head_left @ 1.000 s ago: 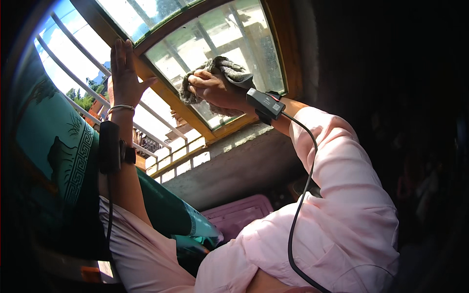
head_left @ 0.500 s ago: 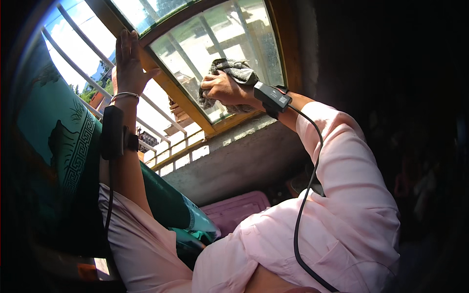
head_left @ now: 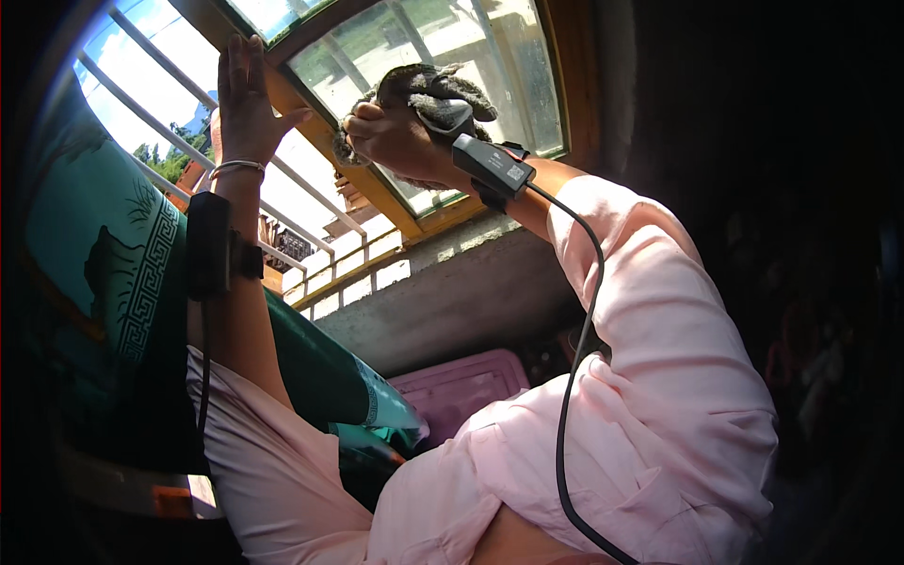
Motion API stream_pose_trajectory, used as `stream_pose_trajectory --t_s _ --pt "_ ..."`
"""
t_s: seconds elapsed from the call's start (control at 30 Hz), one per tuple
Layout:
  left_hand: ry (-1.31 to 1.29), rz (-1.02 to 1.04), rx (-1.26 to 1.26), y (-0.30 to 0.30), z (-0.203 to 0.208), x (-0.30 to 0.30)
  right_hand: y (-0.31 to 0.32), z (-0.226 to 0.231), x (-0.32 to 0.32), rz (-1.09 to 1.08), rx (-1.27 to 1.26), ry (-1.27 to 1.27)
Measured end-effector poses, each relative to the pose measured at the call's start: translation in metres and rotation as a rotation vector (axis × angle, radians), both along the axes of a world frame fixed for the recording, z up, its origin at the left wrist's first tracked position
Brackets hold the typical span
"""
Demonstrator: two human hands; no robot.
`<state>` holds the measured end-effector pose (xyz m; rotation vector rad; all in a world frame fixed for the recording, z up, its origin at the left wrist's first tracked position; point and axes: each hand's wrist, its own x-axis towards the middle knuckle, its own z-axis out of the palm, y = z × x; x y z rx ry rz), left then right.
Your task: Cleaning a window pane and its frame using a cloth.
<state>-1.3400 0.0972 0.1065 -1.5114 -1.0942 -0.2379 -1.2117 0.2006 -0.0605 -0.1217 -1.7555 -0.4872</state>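
My right hand (head_left: 400,141) is closed around a crumpled grey cloth (head_left: 447,99) and presses it to the lower left part of a window pane (head_left: 452,47). The cloth bunches out above and beside my fingers. Against the yellow-brown wooden window frame (head_left: 292,99), my left hand (head_left: 247,118) lies with its fingers stretched upward and the thumb spread to the right. Nothing shows in that hand. The glass looks streaked and lets the yard outside show through.
White metal bars (head_left: 160,56) cross the opening at left. A green curtain (head_left: 113,226) with a dark pattern hangs there. Beneath the sill is a grey wall (head_left: 433,301), with a pink plastic lid or box (head_left: 461,386) below it. A black cable (head_left: 570,414) runs from my right wrist.
My right hand has moved left and up across the pane with the cloth, nearer the frame's left side. The left hand stays at the frame.
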Motion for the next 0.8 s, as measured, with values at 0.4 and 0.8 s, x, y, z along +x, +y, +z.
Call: stream_pose_trajectory --t_s 0.4,0.8 --pt "-0.051 -0.019 -0.018 -0.004 -0.001 -0.008 0.038 0.024 0.078 -0.175 0.116 0.120" --pt "-0.109 -0.138 -0.004 0.000 -0.001 -0.003 0.068 -0.093 0.100 -0.361 -0.303 0.416"
